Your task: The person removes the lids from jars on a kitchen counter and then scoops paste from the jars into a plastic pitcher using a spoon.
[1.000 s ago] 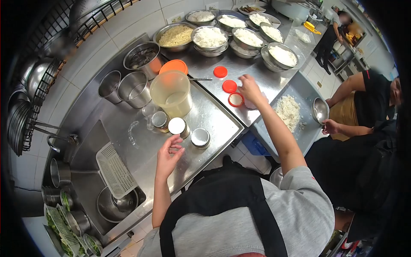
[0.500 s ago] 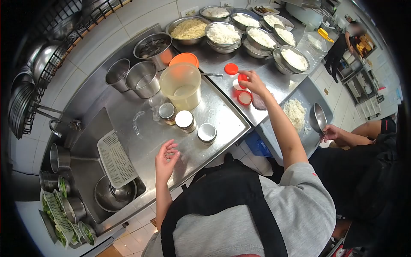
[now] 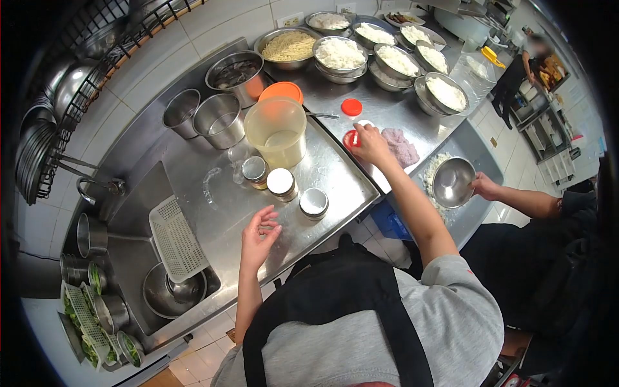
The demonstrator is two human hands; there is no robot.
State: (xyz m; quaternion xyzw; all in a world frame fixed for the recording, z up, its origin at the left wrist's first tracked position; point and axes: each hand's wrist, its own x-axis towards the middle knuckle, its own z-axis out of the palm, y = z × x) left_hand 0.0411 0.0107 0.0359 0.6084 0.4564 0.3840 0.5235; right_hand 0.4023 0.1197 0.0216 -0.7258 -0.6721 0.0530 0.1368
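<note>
Now | red lid: round, pale-centred | right hand: beside it, grip unclear | left hand: spread

2 bare forearms, the right stretched further forward, right grip angled downward, left grip loosely half-curled

The far lid and near lid are red, the cloth on their right pink. The tub is cloudy pale yellow, the large lid on its far side orange. The middle jar is white-topped, the left jar and right jar silver. The basket at left is cream, patterned with holes. The apron is black, the shirt grey.
</note>
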